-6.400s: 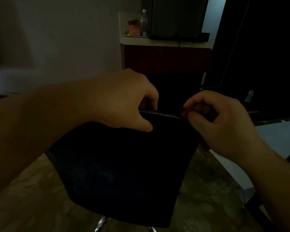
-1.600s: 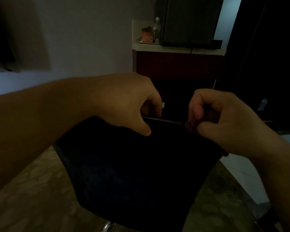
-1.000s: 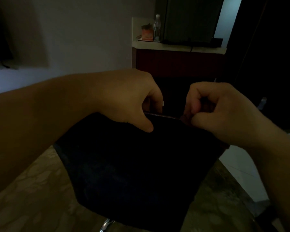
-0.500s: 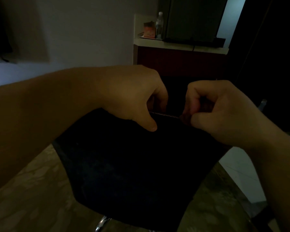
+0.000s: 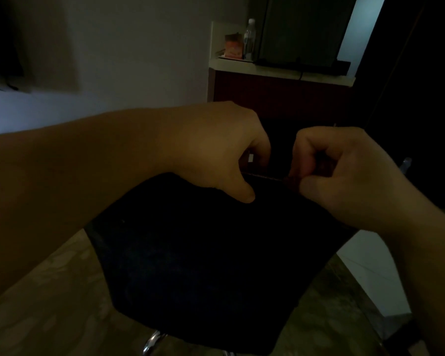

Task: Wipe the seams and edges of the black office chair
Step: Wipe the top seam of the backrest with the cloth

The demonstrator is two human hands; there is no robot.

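The black office chair (image 5: 203,265) fills the lower middle of the dim view, its dark seat surface running from the far edge between the hands down toward six o'clock, where a chrome base leg (image 5: 152,341) glints beneath it. Its long axis runs roughly from twelve to six o'clock, tilted a little toward five, the far edge turned to the cabinet (image 5: 280,96) at one o'clock. A patterned floor (image 5: 49,304) shows on both sides of the seat.

The left hand (image 5: 216,152) sits at the chair's far edge around eleven o'clock from the seat's middle, fingers curled over the edge and thumb pressed on the top. The right hand (image 5: 344,176) is just beside it at one o'clock, closed in a fist-like pinch; what it holds is too dark to tell. A thin pale seam line (image 5: 265,176) runs between the two hands.

On the cabinet top stand a clear bottle (image 5: 249,39) and a small orange box (image 5: 233,46).
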